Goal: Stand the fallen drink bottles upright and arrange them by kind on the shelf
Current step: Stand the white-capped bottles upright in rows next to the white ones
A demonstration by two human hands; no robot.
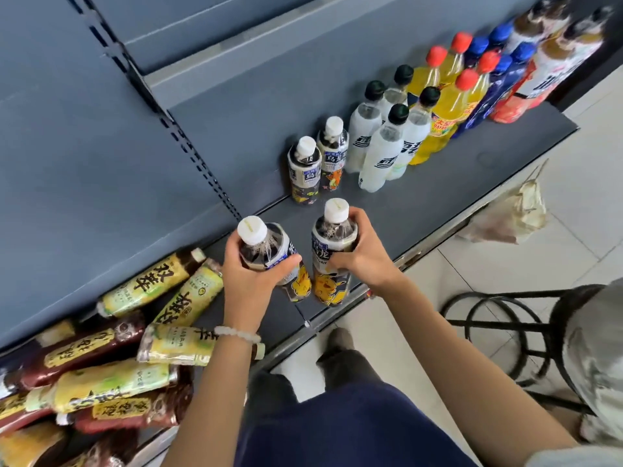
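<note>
A person stocking a store shelf (438,203) holds two dark tea bottles upright, one in each grip: the left hand (249,274) wraps around the shoulder of the left bottle (269,254), and the right hand (364,257) clasps the right bottle (332,251) just below its white cap. Both bottles stand near the shelf's front edge, side by side and just apart, apparently held high on the body so they can be steered into line. Each has a white cap, dark liquid with froth at the neck, and a label bearing a yellow cartoon figure. Beyond the hands, farther along the shelf, two matching bottles (317,163) already stand as a pair, suggesting where these belong. Past them stand white bottles (384,146) with dark caps, then yellow bottles (445,106) with red caps, then blue ones (495,82), each kind grouped. Behind the left hand, a pile (111,358) of yellow- and maroon-labelled bottles lies on its side, not yet sorted. Much of the job looks done; the pile remains.
</note>
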